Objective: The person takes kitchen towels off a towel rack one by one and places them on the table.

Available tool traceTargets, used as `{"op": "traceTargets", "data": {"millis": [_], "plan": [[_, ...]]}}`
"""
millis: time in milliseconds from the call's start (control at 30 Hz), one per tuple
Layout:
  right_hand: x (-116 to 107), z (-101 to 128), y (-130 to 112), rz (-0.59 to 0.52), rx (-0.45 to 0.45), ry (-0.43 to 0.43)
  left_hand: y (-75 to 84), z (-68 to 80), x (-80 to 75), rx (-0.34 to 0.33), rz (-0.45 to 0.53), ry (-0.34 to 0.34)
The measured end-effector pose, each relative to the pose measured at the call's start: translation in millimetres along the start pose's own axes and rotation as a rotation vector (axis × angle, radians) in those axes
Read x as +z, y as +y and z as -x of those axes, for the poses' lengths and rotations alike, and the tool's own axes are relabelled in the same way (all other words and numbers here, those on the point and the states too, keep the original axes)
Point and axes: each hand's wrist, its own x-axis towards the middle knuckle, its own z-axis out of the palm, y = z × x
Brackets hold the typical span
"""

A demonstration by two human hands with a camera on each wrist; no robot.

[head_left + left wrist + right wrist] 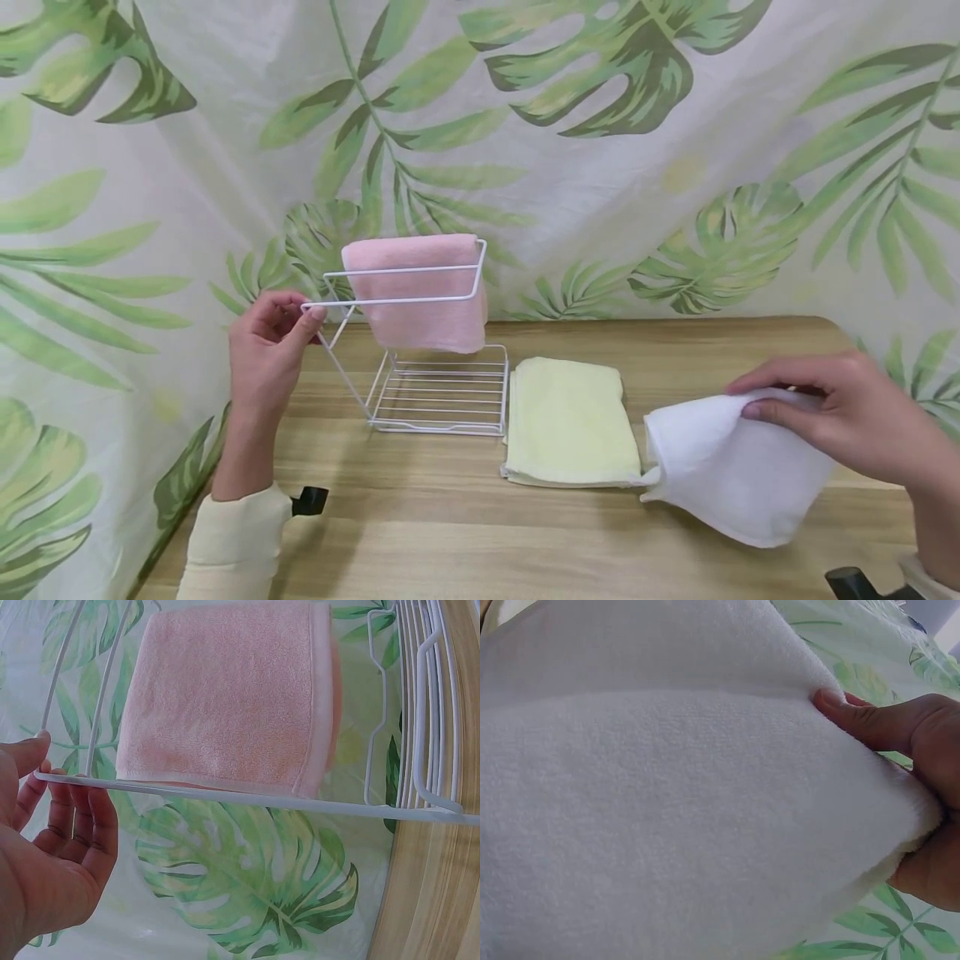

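A white wire rack [438, 429] stands on the table, and a folded pink towel [420, 292] hangs over its rear upper bar. My left hand [266, 346] pinches the left corner of the rack's upper frame between thumb and fingers; the left wrist view shows the same grip on the white wire [225, 796]. Off to the right, my right hand [832, 408] grips a white towel [731, 467] along its upper edge, and the cloth hangs down at a slant. In the right wrist view that white towel [667, 787] fills most of the picture, with the thumb pressed on its edge.
A folded pale yellow towel [573, 421] lies flat on the wooden table [450, 525], just right of the rack. The white towel's left corner meets or overlaps its lower right corner. Leaf-printed cloth [570, 192] hangs behind the table and on the left.
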Motion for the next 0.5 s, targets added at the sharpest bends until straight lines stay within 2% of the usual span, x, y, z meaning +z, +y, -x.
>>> {"op": "traceTargets", "data": {"millis": [267, 500], "plan": [[4.4, -9.2, 21.2, 0.083, 0.094, -0.062, -0.1, -0.3, 0.8, -0.006, -0.004, 0.007], [7.9, -16.8, 35.9, 0.084, 0.154, -0.123, -0.3, -0.1, 0.6, -0.005, -0.012, 0.007]]}}
